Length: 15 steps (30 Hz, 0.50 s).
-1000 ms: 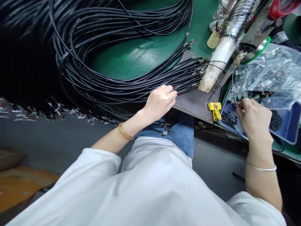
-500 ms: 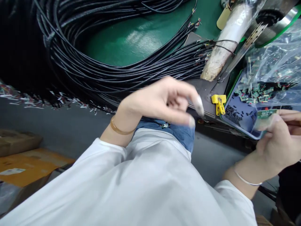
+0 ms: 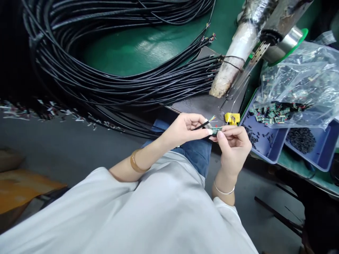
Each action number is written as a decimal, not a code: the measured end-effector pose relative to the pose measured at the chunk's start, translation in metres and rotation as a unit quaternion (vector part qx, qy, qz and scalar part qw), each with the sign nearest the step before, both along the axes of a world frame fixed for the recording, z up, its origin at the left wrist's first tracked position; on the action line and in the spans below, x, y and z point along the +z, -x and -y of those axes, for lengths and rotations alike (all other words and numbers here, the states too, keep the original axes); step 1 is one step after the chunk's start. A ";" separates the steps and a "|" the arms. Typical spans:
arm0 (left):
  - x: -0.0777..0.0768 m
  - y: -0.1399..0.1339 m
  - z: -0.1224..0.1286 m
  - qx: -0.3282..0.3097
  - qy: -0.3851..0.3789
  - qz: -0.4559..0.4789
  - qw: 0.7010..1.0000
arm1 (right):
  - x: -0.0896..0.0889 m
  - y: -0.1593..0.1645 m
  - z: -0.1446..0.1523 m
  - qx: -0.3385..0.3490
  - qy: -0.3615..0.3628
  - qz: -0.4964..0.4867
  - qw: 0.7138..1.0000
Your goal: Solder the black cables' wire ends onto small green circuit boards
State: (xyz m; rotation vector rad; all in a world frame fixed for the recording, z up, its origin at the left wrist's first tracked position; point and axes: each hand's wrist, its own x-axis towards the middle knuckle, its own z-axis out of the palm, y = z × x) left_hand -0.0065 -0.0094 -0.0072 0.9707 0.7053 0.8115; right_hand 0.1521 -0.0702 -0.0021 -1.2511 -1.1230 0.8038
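Observation:
My left hand (image 3: pixel 189 129) is closed on a black cable (image 3: pixel 201 125), whose stripped end shows thin coloured wires pointing up and right. Its thumb tip also touches the left end of a small green circuit board (image 3: pixel 216 131). Fingers and thumb of my right hand (image 3: pixel 234 143) pinch that board from the right. Both hands meet in front of the bench edge, above my lap. Just behind the right fingers sits a yellow clip (image 3: pixel 232 118), partly covered by them.
A thick bundle of black cables (image 3: pixel 127 83) curves across the green bench (image 3: pixel 148 53). A soldering iron (image 3: pixel 250 65) slants down beside a wrapped white tube (image 3: pixel 230 60) and a solder spool (image 3: pixel 286 46). At right are a purple tray (image 3: pixel 274 151) and a bag of circuit boards (image 3: pixel 304 77).
My right hand has come left from the tray with a circuit board. My left hand, open-fingered before, is now closed on a cable. The view has shifted right.

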 end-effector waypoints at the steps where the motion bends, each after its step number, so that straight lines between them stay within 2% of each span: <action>1: 0.001 -0.001 0.001 0.006 -0.023 -0.015 1.000 | -0.002 0.002 -0.001 -0.002 -0.004 0.011 1.000; 4: 0.002 -0.004 0.002 0.055 -0.103 -0.073 0.990 | -0.003 0.005 -0.002 -0.056 -0.042 0.090 0.994; 7: 0.001 -0.006 0.005 0.086 -0.206 -0.130 0.966 | 0.001 0.005 -0.002 -0.113 -0.110 0.257 0.954; 9: -0.001 -0.006 0.006 0.102 -0.285 -0.160 0.940 | 0.005 0.004 -0.001 -0.095 -0.138 0.351 0.921; 11: -0.004 -0.006 0.007 0.119 -0.351 -0.182 0.911 | 0.009 0.003 0.000 -0.062 -0.141 0.394 0.906; 13: -0.007 -0.007 0.008 0.127 -0.385 -0.193 0.893 | 0.011 0.002 0.000 -0.041 -0.132 0.397 0.907; 15: -0.010 -0.007 0.008 0.127 -0.392 -0.195 0.890 | 0.011 0.003 0.000 -0.038 -0.121 0.384 0.914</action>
